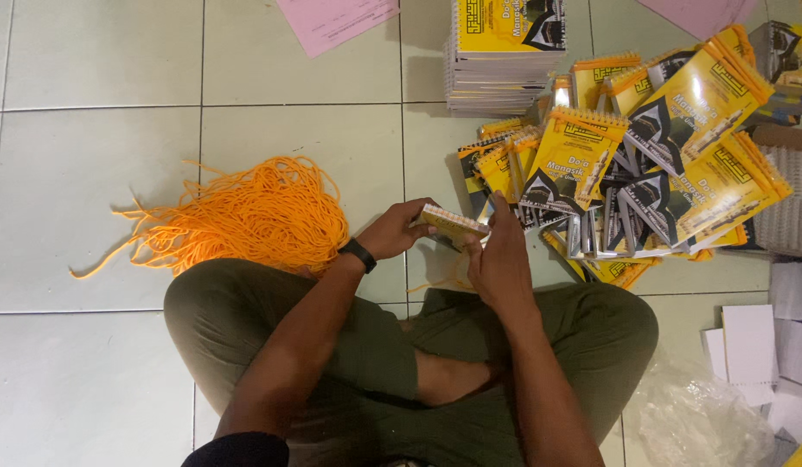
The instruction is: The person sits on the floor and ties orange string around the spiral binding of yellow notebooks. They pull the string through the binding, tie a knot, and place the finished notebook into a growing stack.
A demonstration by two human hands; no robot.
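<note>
the small spiral booklet (pixel 453 227) is held above the lap, between both hands, its long axis going from left to right and slightly downward, one edge turned up to the camera. the left hand (pixel 394 232) pinches its left end with the fingers; the right hand (pixel 502 259) presses closed fingers on its right end. a heap of orange cords (pixel 254 216) lies on the floor (pixel 89 173) to the left. a loose pile of yellow booklets (pixel 643 173) and a neat stack (pixel 500 52) lie just behind, not blocking the hands.
</note>
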